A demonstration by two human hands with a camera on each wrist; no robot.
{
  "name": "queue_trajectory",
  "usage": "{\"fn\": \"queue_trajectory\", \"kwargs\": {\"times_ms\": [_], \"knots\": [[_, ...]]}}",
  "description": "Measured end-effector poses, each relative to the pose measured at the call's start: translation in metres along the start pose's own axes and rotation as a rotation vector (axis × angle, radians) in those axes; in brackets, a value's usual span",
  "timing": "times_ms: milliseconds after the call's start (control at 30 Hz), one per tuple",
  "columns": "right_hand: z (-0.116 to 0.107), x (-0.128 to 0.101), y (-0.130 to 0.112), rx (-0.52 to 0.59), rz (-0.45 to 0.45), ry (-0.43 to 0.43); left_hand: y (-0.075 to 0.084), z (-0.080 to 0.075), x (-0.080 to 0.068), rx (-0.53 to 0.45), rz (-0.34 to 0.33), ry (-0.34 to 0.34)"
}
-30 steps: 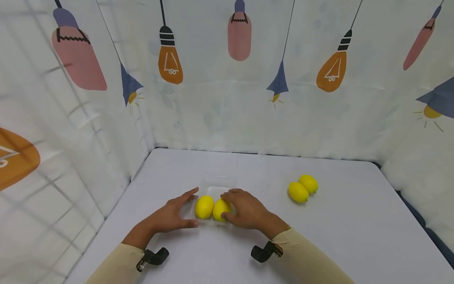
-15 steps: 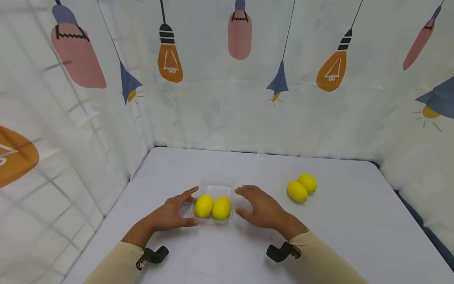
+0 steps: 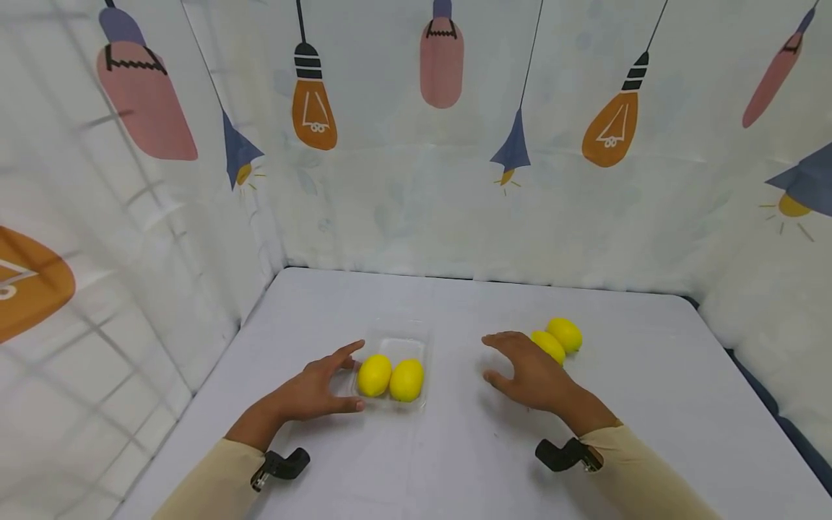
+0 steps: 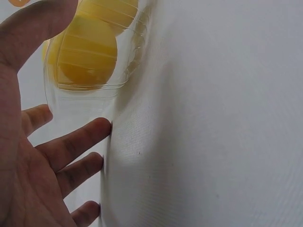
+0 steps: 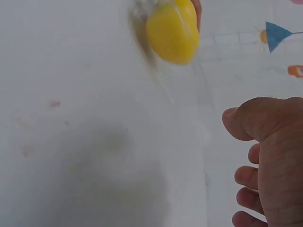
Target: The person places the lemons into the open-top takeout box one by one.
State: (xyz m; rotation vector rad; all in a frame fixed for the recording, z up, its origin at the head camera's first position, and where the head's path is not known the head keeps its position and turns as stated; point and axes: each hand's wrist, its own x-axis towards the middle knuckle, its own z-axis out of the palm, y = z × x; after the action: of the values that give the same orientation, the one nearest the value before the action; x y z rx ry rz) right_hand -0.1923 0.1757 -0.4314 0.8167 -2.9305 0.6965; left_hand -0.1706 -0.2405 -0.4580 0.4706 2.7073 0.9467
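We are looking at a shallow clear plastic tray [image 3: 394, 345] sitting on the pale grey table [image 3: 455, 448], near its left-hand side, with two yellow lemons [image 3: 390, 377] lying side by side in its near half, touching each other. Our left hand [image 3: 316, 390] is resting on the table against the tray's left edge — fingers straight and spread, thumb along the near corner, gripping nothing. The left wrist view is showing the fingertips [image 4: 97, 130] touching the tray's clear wall, with a lemon just behind it.

Our right hand [image 3: 529, 372] is hovering low over the table, well apart from the tray, its fingers relaxed and slightly apart, holding nothing. Just beyond it, two more yellow lemons [image 3: 557, 339] are lying together on the table — the nearer one is partly hidden by the hand. Behind the table, a white curtain printed with hanging light bulbs [image 3: 416, 166] is enclosing the space.
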Motion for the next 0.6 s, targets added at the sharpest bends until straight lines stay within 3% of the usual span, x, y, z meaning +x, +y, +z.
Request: {"fn": "queue_trajectory", "kwargs": {"times_ms": [600], "knots": [[-0.032,-0.020,0.063,-0.068,0.048,0.065,0.000,0.001,0.001,-0.011,-0.022,-0.003]]}}
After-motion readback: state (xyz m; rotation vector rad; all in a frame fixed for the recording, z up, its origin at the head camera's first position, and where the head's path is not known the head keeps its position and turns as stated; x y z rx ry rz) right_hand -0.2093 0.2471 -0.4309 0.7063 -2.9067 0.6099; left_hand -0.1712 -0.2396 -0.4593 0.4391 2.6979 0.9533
